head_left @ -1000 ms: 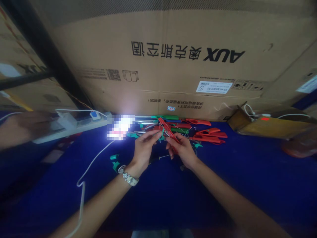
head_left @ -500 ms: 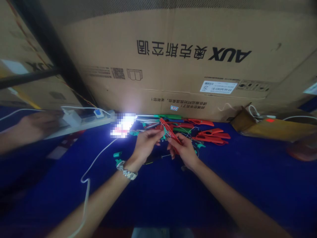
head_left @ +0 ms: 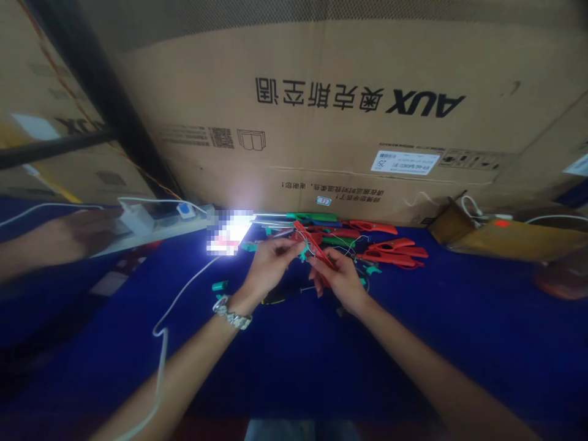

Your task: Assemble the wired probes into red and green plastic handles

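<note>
My right hand (head_left: 344, 278) is closed around a slim red plastic handle casing (head_left: 321, 253), held at a slant with its upper end toward the left. It resembles the casing of a long gas lighter. At its side, my left hand (head_left: 266, 266) pinches a small green plastic part (head_left: 304, 250) against the casing. A thin pale wire runs near the fingertips. Behind both hands lies a pile of red casings (head_left: 390, 250), green handles (head_left: 316, 216) and metal rods. A dark screwdriver (head_left: 282, 297) rests on the blue tabletop below my hands.
Left of the pile, a bright pixelated screen (head_left: 232, 233) has a white cable (head_left: 181, 291) trailing toward me. A power strip (head_left: 151, 234) and another person's blurred hand (head_left: 55, 239) are farther left. A large cardboard box (head_left: 294, 159) walls the back; a yellow box (head_left: 514, 239) stands right.
Both hands keep hold of the same parts, with the red casing tilted slightly further to the left. My left wrist has shifted a little, and the view has moved slightly.
</note>
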{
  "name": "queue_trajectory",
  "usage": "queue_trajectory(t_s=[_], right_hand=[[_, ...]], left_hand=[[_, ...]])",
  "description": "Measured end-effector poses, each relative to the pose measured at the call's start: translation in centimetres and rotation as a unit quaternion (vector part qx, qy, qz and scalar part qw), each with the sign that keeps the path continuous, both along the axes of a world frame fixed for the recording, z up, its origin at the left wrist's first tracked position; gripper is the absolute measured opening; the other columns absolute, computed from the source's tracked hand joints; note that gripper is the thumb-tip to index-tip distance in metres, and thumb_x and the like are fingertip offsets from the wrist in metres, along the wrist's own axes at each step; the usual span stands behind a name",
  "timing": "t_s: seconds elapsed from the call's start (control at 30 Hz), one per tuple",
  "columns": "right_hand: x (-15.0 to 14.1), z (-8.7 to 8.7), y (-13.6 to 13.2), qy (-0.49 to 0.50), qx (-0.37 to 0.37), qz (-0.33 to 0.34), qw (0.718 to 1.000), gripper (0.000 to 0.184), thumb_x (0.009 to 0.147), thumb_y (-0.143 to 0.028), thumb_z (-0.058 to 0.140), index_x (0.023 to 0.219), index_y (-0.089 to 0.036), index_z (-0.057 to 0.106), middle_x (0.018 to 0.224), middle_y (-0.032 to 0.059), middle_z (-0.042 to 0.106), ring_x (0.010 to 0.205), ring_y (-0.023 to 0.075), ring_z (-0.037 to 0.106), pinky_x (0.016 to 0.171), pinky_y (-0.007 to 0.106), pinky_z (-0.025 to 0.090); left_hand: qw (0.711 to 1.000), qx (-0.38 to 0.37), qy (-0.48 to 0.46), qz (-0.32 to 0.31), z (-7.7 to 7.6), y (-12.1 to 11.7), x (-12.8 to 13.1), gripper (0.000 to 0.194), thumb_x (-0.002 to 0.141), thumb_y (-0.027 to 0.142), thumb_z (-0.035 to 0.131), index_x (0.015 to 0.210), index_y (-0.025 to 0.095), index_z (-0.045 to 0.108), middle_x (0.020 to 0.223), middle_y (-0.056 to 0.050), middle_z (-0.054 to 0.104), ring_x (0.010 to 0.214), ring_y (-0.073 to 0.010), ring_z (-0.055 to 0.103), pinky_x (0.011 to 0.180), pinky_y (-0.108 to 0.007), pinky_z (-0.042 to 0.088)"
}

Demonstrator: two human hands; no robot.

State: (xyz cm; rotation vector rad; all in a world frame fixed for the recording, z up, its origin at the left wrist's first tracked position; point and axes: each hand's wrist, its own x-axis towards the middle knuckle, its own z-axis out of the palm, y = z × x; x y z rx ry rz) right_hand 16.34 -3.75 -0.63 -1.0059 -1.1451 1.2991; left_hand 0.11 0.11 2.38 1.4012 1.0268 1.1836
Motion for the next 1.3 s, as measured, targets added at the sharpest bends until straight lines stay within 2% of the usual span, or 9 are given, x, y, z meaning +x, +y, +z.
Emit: queue_trajectory(t_s=[0.1, 0.27, 0.43, 0.53, 0.67, 0.8, 1.03, 1.17, 1.3], right_hand=[[0.0, 0.0, 0.0, 0.0, 0.002, -0.002, 1.0, 0.041, 0.074, -0.052, 0.08, 0.077, -0.02, 0.054, 0.058, -0.0049, 0.067, 0.035, 0.0092, 0.055, 0.033, 0.021, 0.049], [-0.3, 0.1, 0.0, -0.001, -0.002, -0.007, 1.0, 0.042, 0.075, -0.053, 0.079, 0.08, -0.02, 0.054, 0.058, -0.0054, 0.067, 0.035, 0.0094, 0.054, 0.033, 0.021, 0.049], [-0.4, 0.1, 0.0, -0.003, 0.009, -0.006, 1.0, 0.041, 0.076, -0.053, 0.079, 0.08, -0.02, 0.053, 0.057, -0.0055, 0.067, 0.034, 0.009, 0.054, 0.034, 0.02, 0.048], [-0.4, 0.1, 0.0, 0.001, 0.008, -0.001, 1.0, 0.041, 0.076, -0.053, 0.079, 0.08, -0.02, 0.053, 0.056, -0.0064, 0.065, 0.034, 0.0084, 0.052, 0.033, 0.02, 0.046], [-0.3, 0.1, -0.1, 0.005, 0.007, 0.01, 1.0, 0.041, 0.077, -0.054, 0.077, 0.081, -0.02, 0.054, 0.056, -0.0065, 0.064, 0.034, 0.0085, 0.052, 0.033, 0.02, 0.046], [-0.3, 0.3, -0.1, 0.004, 0.011, 0.019, 1.0, 0.041, 0.078, -0.053, 0.077, 0.079, -0.02, 0.053, 0.056, -0.0061, 0.064, 0.034, 0.0084, 0.052, 0.033, 0.02, 0.045], [-0.2, 0.3, -0.3, 0.004, 0.004, 0.033, 0.999, 0.038, 0.08, -0.051, 0.075, 0.081, -0.021, 0.054, 0.055, -0.0063, 0.065, 0.034, 0.0083, 0.053, 0.034, 0.019, 0.046], [-0.1, 0.1, -0.2, 0.004, 0.003, 0.037, 0.999, 0.037, 0.08, -0.051, 0.075, 0.083, -0.02, 0.055, 0.056, -0.0063, 0.065, 0.035, 0.0083, 0.053, 0.034, 0.019, 0.047], [0.0, 0.1, -0.3, 0.006, 0.001, 0.036, 0.999, 0.037, 0.08, -0.051, 0.076, 0.085, -0.02, 0.055, 0.057, -0.0066, 0.065, 0.035, 0.0081, 0.053, 0.035, 0.02, 0.048]], left_hand=[[1.0, -0.002, -0.01, 0.018, -0.2, -0.3, 0.5, 0.018, 0.075, 0.037, 0.078, 0.075, 0.019, 0.079, 0.062, -0.001, 0.066, 0.051, -0.0107, 0.046, 0.051, -0.026, 0.037], [0.993, 0.012, -0.069, 0.094, -1.5, -0.7, 1.8, 0.021, 0.072, 0.039, 0.08, 0.074, 0.018, 0.078, 0.053, 0.005, 0.053, 0.052, -0.0101, 0.041, 0.054, -0.026, 0.035], [0.984, 0.055, -0.076, 0.152, -2.7, -0.7, 2.7, 0.019, 0.074, 0.037, 0.08, 0.079, 0.019, 0.079, 0.076, -0.003, 0.067, 0.069, -0.0152, 0.056, 0.058, -0.026, 0.043], [0.985, 0.069, -0.095, 0.129, -2.9, -0.7, 2.8, 0.022, 0.074, 0.04, 0.079, 0.08, 0.018, 0.077, 0.088, -0.006, 0.072, 0.076, -0.0178, 0.063, 0.057, -0.026, 0.048], [0.991, 0.063, -0.092, 0.07, -2.6, -0.9, 2.4, 0.025, 0.08, 0.042, 0.075, 0.086, 0.018, 0.073, 0.077, -0.003, 0.072, 0.066, -0.0166, 0.066, 0.056, -0.026, 0.052], [0.993, 0.082, -0.05, 0.071, -2.4, -1.1, 2.3, 0.025, 0.083, 0.041, 0.074, 0.083, 0.017, 0.067, 0.072, -0.001, 0.07, 0.062, -0.0146, 0.066, 0.06, -0.026, 0.053], [0.978, 0.059, -0.191, 0.067, -2.7, -0.1, 2.7, 0.047, 0.073, 0.034, 0.084, 0.091, 0.024, 0.041, 0.062, 0.008, 0.064, 0.056, -0.0112, 0.063, 0.059, -0.022, 0.051], [0.979, 0.047, -0.191, 0.052, -2.4, 0.0, 2.6, 0.044, 0.068, 0.036, 0.086, 0.091, 0.02, 0.053, 0.068, 0.003, 0.069, 0.062, -0.0111, 0.065, 0.06, -0.022, 0.052], [0.984, -0.001, -0.176, 0.001, -1.7, -0.2, 1.9, 0.041, 0.066, 0.037, 0.088, 0.092, 0.016, 0.065, 0.081, -0.003, 0.075, 0.072, -0.0139, 0.069, 0.064, -0.025, 0.056]])
